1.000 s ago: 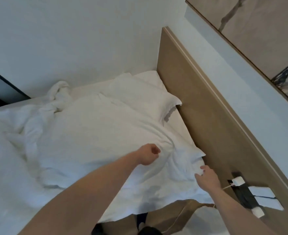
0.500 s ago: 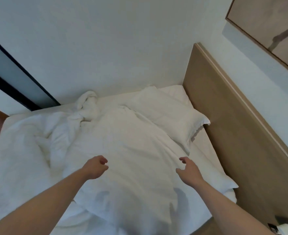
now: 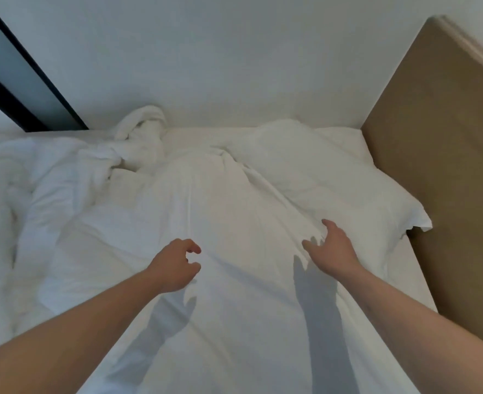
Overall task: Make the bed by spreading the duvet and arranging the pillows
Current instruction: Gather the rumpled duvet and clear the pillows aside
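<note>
Duvet: your white, crumpled fabric duvet (image 3: 212, 251) lies across the middle of the bed, its near part fairly flat under your arms, its far-left part bunched into a twisted heap against the plain white wall (image 3: 234, 58).
Pillow: one white rectangular pillow (image 3: 334, 180) lies on the right, close to the tan wooden headboard (image 3: 447, 143), with the duvet's edge lapping over its left side; you cannot see a second pillow.
Progress: you look to be early in the job; the spreading is only partly done and the pillow is not yet squared up.
Left to do: you likely need to pull out the bunched far corner, draw the duvet flat, then set the pillow straight.
Left hand: your left hand (image 3: 175, 265) hovers just over the duvet, fingers loosely curled, gripping nothing.
Right hand: your right hand (image 3: 331, 251) is spread wide, fingers reaching into a ridge of duvet folds and touching the cloth, not yet closed on it.
</note>
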`<state>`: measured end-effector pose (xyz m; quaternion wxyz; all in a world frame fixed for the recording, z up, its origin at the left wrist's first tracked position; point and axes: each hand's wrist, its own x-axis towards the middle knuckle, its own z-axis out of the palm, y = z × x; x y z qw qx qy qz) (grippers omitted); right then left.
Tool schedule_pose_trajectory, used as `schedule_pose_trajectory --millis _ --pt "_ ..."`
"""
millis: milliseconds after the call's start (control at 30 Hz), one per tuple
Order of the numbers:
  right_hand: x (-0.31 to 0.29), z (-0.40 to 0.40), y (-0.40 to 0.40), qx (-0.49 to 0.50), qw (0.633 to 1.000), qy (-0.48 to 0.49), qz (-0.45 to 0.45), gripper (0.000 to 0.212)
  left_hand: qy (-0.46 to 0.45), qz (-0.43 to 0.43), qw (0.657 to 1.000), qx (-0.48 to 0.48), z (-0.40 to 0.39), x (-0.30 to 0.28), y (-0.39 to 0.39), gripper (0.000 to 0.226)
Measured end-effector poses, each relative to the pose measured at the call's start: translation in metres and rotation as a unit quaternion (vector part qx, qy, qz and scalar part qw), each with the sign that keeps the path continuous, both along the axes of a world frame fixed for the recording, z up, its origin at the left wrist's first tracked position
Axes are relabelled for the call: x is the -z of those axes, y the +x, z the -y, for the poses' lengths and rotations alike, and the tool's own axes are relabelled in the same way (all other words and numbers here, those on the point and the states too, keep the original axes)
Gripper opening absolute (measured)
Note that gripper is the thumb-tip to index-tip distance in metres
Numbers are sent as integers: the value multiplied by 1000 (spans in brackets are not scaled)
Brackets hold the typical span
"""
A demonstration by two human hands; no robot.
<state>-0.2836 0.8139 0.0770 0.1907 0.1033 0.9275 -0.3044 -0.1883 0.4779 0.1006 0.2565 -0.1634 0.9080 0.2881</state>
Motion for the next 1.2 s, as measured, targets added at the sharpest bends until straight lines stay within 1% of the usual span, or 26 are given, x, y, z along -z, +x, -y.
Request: schedule_pose_trajectory --millis 67,167,233,333,367,400,433,467,500,533,567,600,667,733,767,800,867,900,933,967,1000,1033,1067,1100,1133,1200 --pt "34 -6 -18 -7 1000 25 4 87 8 -11 1000 -15 -6 32 -6 40" --pt "76 -7 -37 -8 997 79 -4 82 28 -26 999 -22 -15 64 -10 38" --pt "96 -4 -43 -5 991 131 -17 83 48 -38 997 -36 -19 73 -12 36" --pt "114 3 -43 -21 991 129 22 88 75 -43 993 -86 -21 73 -16 35" --pt "113 7 -40 -48 990 123 41 81 80 -42 990 -104 -21 69 -18 34" --pt "106 13 -36 -72 991 103 44 64 86 -43 988 -120 -20 65 -20 34" --pt "96 19 -31 -94 993 51 41 42 90 -44 986 -134 -20 59 -22 33" --pt "81 25 -23 -117 992 -15 34 26 92 -46 984 -145 -21 51 -25 32" --pt "63 30 -11 -151 985 -86 23 22 92 -50 982 -157 -21 42 -29 32" --pt "40 34 4 -184 972 -145 19 26 94 -59 979 -172 -22 32 -34 35" --pt "15 36 22 -211 959 -187 28 31 100 -71 974 -191 -23 20 -41 42" --pt "-14 34 42 -244 942 -223 60 32 111 -83 966 -217 -24 6 -48 52" --pt "-64 21 81 -337 894 -267 127 26 131 -84 951 -268 -29 -20 -68 81" --pt "-101 10 110 -375 862 -280 194 15 124 -47 950 -281 -39 -35 -84 119" --pt "-107 5 120 -370 851 -293 229 17 117 -15 956 -269 -46 -37 -88 133" --pt "-111 5 126 -375 840 -293 260 18 109 23 962 -249 -55 -36 -88 141" --pt "-100 -4 137 -385 833 -270 291 20 77 117 972 -190 -72 -22 -77 148" --pt "-86 -9 141 -370 839 -266 297 9 49 163 974 -151 -80 -11 -65 149" --pt "-81 -21 144 -351 850 -249 303 16 24 200 973 -116 -88 -1 -51 145" --pt "-78 -38 148 -320 852 -267 317 34 11 227 969 -97 -95 10 -34 137" --pt "-75 -45 146 -277 845 -268 371 43 15 244 965 -96 -101 18 -16 131" --pt "-77 -48 141 -266 837 -225 420 44 19 258 961 -102 -104 27 2 133" --pt "-78 -46 133 -252 842 -172 445 36 15 263 959 -106 -105 37 19 138" --pt "-76 -46 127 -243 850 -148 444 29 9 262 959 -110 -104 48 34 143" --pt "-73 -46 120 -210 858 -156 442 27 3 258 959 -117 -101 59 47 146" --pt "-58 -46 112 -133 899 -169 382 28 -7 264 957 -118 -95 72 65 140"
